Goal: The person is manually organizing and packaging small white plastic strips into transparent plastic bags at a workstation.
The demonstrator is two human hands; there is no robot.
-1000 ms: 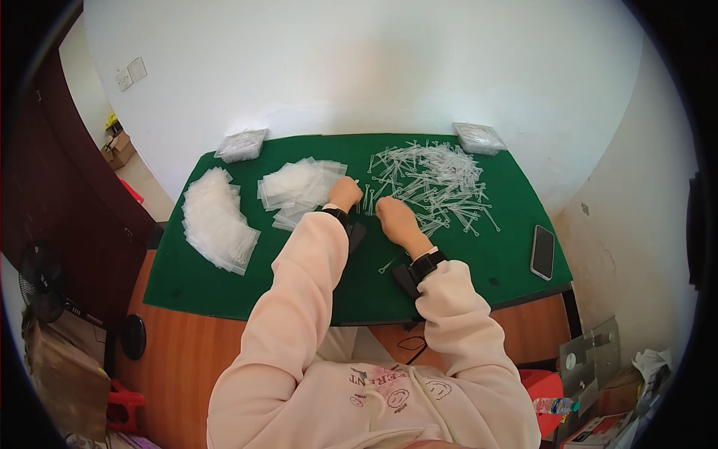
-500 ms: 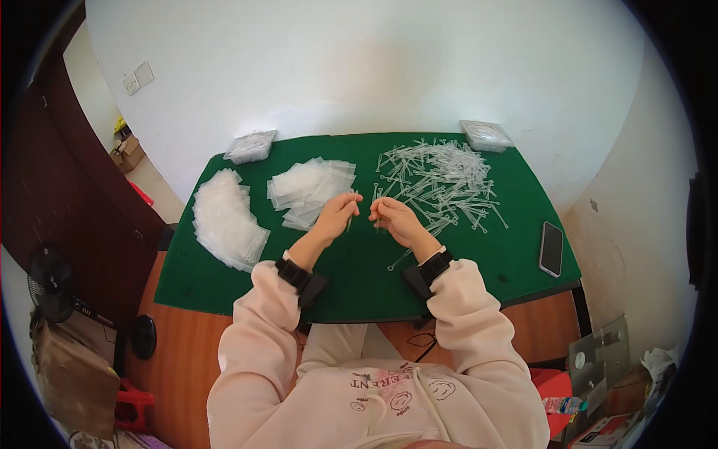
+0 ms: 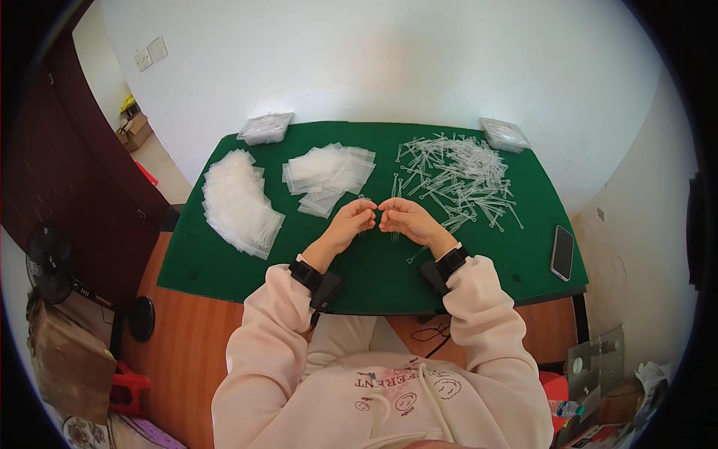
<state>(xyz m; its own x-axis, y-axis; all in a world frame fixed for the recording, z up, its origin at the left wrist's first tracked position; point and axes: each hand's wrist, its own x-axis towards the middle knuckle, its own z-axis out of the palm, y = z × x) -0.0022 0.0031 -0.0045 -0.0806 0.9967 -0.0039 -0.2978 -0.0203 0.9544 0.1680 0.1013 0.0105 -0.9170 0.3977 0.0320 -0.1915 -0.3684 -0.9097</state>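
Note:
My left hand (image 3: pixel 350 226) and my right hand (image 3: pixel 411 223) are close together over the middle of the table, fingertips almost touching. The left one is closed in a pinch on thin clear plastic sticks, mostly hidden by the fingers. Curled round a few more clear plastic sticks (image 3: pixel 396 185), my right hand lets their ends show past its fingers. Beyond the right hand spreads a loose pile of such sticks (image 3: pixel 460 176) with small ring ends. Behind my left hand lies a heap of clear flat zip bags (image 3: pixel 329 170). Farther left, a fanned row of bags (image 3: pixel 235 198) overlaps.
The table has a green cloth top (image 3: pixel 224 277). Two clear boxes, a left box (image 3: pixel 266 129) and a right box (image 3: pixel 505 135), stand at its back corners by the wall. A phone (image 3: pixel 562 253) lies at the right edge. A black fan (image 3: pixel 51 258) stands at far left.
My hands have drawn closer together, so their fingertips nearly meet. The whole view has shifted slightly. The bags and the stick pile look unchanged.

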